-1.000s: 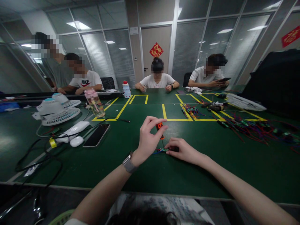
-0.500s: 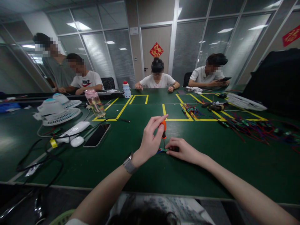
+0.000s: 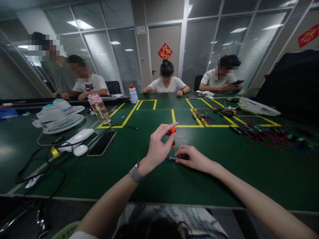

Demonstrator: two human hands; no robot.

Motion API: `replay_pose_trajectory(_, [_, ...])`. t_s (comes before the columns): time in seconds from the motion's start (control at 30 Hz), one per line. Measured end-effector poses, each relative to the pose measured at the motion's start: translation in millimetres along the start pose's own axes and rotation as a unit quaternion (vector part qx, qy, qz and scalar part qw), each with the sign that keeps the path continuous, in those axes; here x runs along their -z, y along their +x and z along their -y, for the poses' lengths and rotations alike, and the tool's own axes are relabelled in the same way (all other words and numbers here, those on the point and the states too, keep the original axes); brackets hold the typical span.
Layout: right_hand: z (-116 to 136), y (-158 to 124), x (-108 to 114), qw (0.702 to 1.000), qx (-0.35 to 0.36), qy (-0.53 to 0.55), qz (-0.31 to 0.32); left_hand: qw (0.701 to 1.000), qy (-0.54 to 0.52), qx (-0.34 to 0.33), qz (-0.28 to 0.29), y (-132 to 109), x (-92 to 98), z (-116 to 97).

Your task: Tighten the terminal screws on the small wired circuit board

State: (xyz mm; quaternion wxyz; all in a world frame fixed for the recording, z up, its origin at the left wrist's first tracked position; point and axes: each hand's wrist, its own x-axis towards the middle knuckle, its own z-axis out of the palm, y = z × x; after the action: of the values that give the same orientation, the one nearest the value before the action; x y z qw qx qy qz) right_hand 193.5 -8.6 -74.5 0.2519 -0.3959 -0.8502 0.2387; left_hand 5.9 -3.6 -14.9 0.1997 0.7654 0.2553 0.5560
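An orange and black screwdriver (image 3: 173, 143) stands upright in front of me, its thin shaft reaching down to a small green circuit board (image 3: 171, 158). My left hand (image 3: 160, 142) is closed around the orange handle, thumb on the near side and fingers stretched past the top. On the table, my right hand (image 3: 191, 158) pinches the right end of the board between thumb and fingertips. Blue wires show at the board's left end. Whether the tip sits in a screw is too small to make out.
A phone (image 3: 102, 143), a white mouse-shaped case (image 3: 80, 150) and cables lie to the left, near white fans (image 3: 59, 118) and a pink-lided bottle (image 3: 99, 109). Wired boards (image 3: 271, 136) are heaped at right. Several people sit or stand across the table.
The handle has turned a little within my left fingers, and its thumb has shifted slightly. My right hand stays on the board. The whole view has moved slightly.
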Motion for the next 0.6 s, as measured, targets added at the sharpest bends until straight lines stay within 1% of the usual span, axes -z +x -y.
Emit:
replay_pose_trajectory(0.07, [-0.1,0.2,-0.3,1.000,0.001,-0.002,-0.002,0.999,0.036,-0.012,-0.015,0.6,0.7,-1.8])
replay_pose_trajectory(0.13, [-0.3,0.5,-0.8,1.000,0.000,0.000,-0.003,0.999,0.047,-0.011,-0.008,0.8,1.6,-3.1])
replay_pose_trajectory(0.27, [0.0,0.6,-1.1,1.000,0.002,0.004,-0.002,0.999,0.018,0.014,0.026,0.6,2.4,-2.9])
replay_pose_trajectory(0.4, [0.9,-0.2,-0.2,1.000,0.001,0.008,0.000,1.000,0.003,0.020,0.017,0.6,3.1,-1.6])
replay_pose_trajectory(0.6, [0.3,-0.4,0.0,1.000,-0.004,0.008,-0.003,0.999,-0.006,0.016,0.027,0.1,4.2,-1.5])
